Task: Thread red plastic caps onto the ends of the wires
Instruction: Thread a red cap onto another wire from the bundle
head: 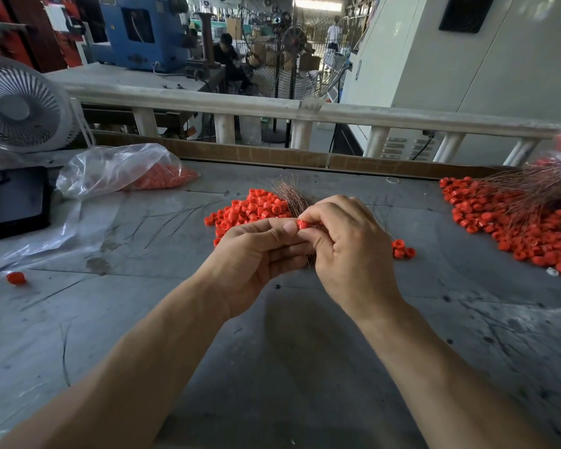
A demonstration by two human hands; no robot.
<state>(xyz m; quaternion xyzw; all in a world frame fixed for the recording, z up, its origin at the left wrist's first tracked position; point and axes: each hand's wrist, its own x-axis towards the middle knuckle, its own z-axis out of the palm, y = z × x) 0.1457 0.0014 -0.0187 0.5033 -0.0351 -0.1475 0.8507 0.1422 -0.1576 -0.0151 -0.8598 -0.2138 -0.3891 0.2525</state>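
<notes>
Pinching a ribbed red cap (303, 224), the right hand (347, 251) meets the left hand (256, 254), curled around thin coppery wires (292, 197).

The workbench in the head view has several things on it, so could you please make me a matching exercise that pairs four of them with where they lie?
Things:
1. clear plastic bag of caps
2. single red cap
3. caps already on wires
4. stray cap

Places:
A. alone near the bench's left edge
B. far left, beside the white fan
C. pinched between the left hand and right hand
D. heaped on the right side

Pairs: 1-B, 2-C, 3-D, 4-A
</notes>
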